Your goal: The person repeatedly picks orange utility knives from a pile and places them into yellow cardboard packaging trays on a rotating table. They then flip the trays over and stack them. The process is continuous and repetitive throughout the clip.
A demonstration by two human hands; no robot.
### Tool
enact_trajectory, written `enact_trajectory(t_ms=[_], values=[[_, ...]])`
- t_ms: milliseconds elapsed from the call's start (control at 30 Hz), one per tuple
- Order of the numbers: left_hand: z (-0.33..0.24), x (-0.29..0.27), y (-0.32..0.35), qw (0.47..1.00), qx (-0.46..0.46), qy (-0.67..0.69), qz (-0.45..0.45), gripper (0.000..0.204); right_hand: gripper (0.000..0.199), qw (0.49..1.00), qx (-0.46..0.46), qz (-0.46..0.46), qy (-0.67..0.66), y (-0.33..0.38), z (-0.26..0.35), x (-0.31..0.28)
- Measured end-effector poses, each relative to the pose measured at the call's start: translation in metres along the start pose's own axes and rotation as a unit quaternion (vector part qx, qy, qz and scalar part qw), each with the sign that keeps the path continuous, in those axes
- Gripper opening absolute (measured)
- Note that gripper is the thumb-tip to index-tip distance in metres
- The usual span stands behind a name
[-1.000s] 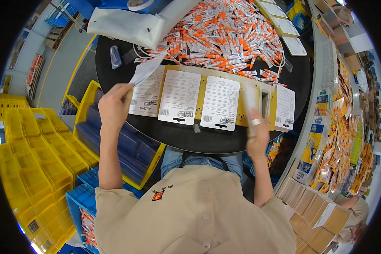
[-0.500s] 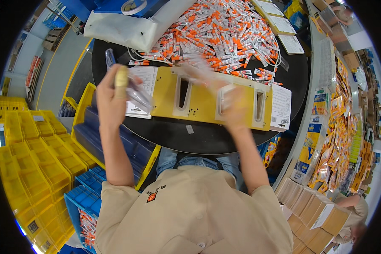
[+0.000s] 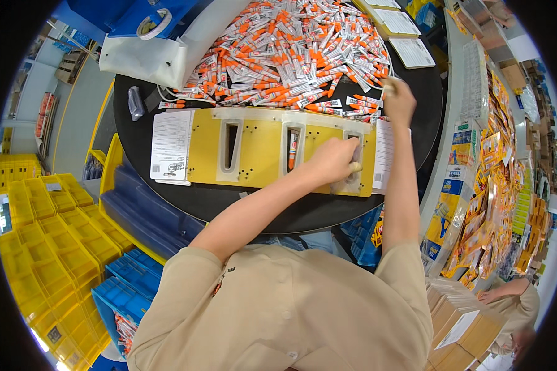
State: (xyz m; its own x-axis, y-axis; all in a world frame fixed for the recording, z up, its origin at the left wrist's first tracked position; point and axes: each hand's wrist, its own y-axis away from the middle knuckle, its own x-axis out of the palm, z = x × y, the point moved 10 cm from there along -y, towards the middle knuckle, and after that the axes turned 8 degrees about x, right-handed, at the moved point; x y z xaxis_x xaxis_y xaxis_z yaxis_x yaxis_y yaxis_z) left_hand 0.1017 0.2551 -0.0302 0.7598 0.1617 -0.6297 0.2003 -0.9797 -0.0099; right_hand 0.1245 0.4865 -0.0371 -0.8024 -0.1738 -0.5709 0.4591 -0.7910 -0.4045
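Note:
A long yellow jig plate with three clear-rimmed slots lies across the round black table. My left hand reaches across to its right-hand slot, thumb and forefinger apart on the clear plastic there. In the middle slot lies a small white tube with an orange cap; the left slot shows only dark through it. My right hand is at the right edge of a heap of similar tubes, its fingers curled together. Blur hides what they hold, if anything. Printed white cards stick out under the jig's left end.
A clear plastic piece lies at the table's left. White tape sits on a blue surface behind. Yellow crates and a yellow bin with dark blue sheets stand left. Packaged goods fill the right side.
My left hand has put down the clear plastic pieces and crossed to the right slot. My right hand has moved right and away to the heap. A tube now lies in the middle slot.

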Motion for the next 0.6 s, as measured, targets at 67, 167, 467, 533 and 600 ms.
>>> enact_trajectory(t_ms=[67, 167, 467, 533, 600], values=[[0.008, 0.011, -0.017, 0.998, -0.031, -0.047, 0.016, 0.039, 0.018, 0.984, -0.042, 0.111, 0.135, 0.002, 0.009, 0.064], [0.021, 0.017, -0.030, 0.990, -0.075, -0.117, 0.031, 0.051, 0.018, 0.950, -0.075, 0.111, 0.280, -0.001, 0.020, 0.092], [0.027, -0.015, -0.006, 0.995, -0.060, -0.078, 0.000, 0.057, 0.013, 0.966, -0.078, 0.245, 0.024, 0.004, 0.092, -0.045], [0.027, -0.036, 0.011, 0.998, -0.015, 0.038, -0.037, 0.039, 0.013, 0.933, -0.115, 0.339, 0.017, 0.038, 0.111, -0.042], [0.044, -0.055, 0.026, 0.992, -0.053, 0.088, -0.067, 0.031, 0.018, 0.918, -0.142, 0.366, 0.062, 0.070, 0.121, -0.032]])
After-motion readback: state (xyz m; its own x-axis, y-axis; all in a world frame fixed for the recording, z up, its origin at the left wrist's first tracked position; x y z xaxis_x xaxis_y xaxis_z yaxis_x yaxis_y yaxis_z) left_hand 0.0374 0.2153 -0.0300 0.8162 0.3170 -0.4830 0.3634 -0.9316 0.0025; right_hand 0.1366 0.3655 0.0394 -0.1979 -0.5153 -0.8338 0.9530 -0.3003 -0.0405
